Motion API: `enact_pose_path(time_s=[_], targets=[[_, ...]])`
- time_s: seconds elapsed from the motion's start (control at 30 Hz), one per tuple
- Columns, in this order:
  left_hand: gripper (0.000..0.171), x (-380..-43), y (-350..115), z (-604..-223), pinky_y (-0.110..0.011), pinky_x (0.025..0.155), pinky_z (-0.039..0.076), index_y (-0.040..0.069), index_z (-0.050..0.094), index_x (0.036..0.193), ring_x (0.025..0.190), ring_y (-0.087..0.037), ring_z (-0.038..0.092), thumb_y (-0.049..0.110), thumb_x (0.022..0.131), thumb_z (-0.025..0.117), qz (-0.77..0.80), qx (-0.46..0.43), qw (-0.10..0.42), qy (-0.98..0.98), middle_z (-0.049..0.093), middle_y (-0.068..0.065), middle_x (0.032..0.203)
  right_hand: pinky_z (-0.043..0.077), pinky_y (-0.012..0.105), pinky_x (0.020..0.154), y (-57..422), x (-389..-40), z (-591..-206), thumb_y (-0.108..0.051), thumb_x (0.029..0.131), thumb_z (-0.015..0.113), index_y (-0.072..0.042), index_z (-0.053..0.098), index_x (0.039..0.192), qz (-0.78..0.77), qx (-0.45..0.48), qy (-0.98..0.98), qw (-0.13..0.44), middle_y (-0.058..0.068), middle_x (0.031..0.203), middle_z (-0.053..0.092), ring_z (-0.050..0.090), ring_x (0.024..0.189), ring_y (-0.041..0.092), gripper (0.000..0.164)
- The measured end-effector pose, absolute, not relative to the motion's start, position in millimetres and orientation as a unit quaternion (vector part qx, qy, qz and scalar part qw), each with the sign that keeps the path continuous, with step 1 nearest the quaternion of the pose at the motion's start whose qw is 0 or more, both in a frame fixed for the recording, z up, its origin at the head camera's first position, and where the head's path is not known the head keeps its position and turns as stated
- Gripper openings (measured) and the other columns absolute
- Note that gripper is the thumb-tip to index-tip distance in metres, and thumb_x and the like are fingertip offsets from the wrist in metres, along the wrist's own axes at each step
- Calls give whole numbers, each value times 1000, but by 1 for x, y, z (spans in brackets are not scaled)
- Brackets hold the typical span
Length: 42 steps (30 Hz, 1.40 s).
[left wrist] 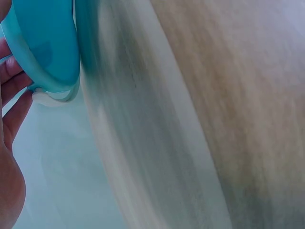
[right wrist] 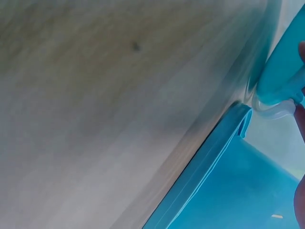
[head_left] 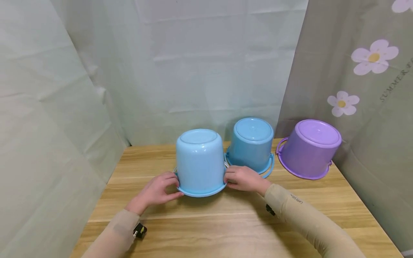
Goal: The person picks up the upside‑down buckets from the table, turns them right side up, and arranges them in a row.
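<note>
You get soft, even, bright light overhead; shadows under the light blue bucket [head_left: 200,163] stay faint. Your head view bends at its edges; both wrist views smear with motion blur.

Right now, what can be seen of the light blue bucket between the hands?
The light blue bucket looks like glossy plastic and stands upside down on the wooden table, its flat base up and its flared rim down. The left hand and right hand grip the rim on opposite sides. It sits in front of a darker blue bucket.

Light blue bucket [head_left: 200,161]: upside down, rim on bench [head_left: 226,222], near front centre, white handle folded down.
</note>
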<state>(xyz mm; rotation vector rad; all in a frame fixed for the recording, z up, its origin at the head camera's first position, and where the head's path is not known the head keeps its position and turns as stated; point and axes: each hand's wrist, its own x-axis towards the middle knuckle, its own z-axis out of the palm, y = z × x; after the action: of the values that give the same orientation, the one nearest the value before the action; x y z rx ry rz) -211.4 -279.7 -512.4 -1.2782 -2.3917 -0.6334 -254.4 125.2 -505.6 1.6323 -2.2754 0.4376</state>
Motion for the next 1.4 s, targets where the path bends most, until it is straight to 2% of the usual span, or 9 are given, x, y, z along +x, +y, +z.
enact_pose_path(time_s=[0.1, 0.23, 0.33, 0.6, 0.7, 0.97, 1.27, 1.4], targets=[[34, -210, -280, -511, -30, 73, 56, 18, 68, 90, 85, -13, 61, 38, 83, 95, -230, -446, 181, -846, 63, 8, 98, 57, 21, 80, 124, -254, -506, -9, 90, 87, -19, 70, 97, 158, 574, -789, 154, -5, 100, 67, 64, 93, 10, 21], [37, -210, -281, -510, -35, 78, 60, 16, 67, 91, 92, -14, 63, 14, 74, 99, -233, -440, 189, -846, 66, 5, 100, 57, 22, 79, 123, -254, -507, -9, 89, 87, -18, 70, 98, 162, 574, -785, 167, -5, 99, 67, 65, 92, 10, 21], [38, -211, -281, -508, -39, 82, 62, 14, 67, 92, 96, -17, 66, -3, 72, 95, -231, -438, 199, -846, 68, 2, 102, 57, 23, 79, 122, -255, -506, -8, 86, 87, -17, 71, 97, 164, 571, -783, 184, -5, 98, 66, 64, 91, 11, 22], [45, -214, -280, -507, -37, 80, 62, 9, 67, 91, 95, -21, 67, -27, 69, 83, -231, -433, 246, -836, 68, -2, 101, 58, 26, 78, 120, -257, -502, -2, 86, 85, -16, 70, 101, 171, 573, -774, 210, -2, 100, 67, 65, 91, 14, 26], [45, -214, -280, -505, -36, 81, 62, 8, 67, 91, 95, -22, 68, -30, 69, 78, -228, -434, 263, -831, 69, -3, 101, 59, 27, 79, 120, -256, -500, 1, 86, 84, -15, 70, 102, 179, 571, -773, 210, -1, 102, 67, 65, 92, 15, 27], [48, -215, -279, -498, -32, 86, 59, 6, 67, 97, 95, -24, 68, -30, 68, 78, -256, -442, 278, -814, 68, -4, 102, 59, 28, 84, 124, -255, -498, 4, 85, 84, -12, 69, 106, 200, 572, -765, 219, 0, 107, 67, 66, 98, 17, 31], [51, -212, -276, -474, -23, 89, 54, 6, 66, 101, 93, -23, 67, -32, 68, 79, -299, -440, 280, -799, 69, -4, 101, 58, 28, 84, 123, -254, -483, 4, 84, 86, -12, 63, 107, 240, 559, -763, 217, 0, 108, 67, 66, 98, 15, 36], [50, -211, -275, -460, -24, 87, 55, 5, 66, 101, 93, -23, 68, -31, 70, 80, -299, -438, 285, -798, 70, -5, 102, 57, 28, 81, 123, -256, -470, 6, 83, 86, -12, 62, 107, 257, 558, -758, 218, -1, 107, 65, 64, 95, 14, 38]])
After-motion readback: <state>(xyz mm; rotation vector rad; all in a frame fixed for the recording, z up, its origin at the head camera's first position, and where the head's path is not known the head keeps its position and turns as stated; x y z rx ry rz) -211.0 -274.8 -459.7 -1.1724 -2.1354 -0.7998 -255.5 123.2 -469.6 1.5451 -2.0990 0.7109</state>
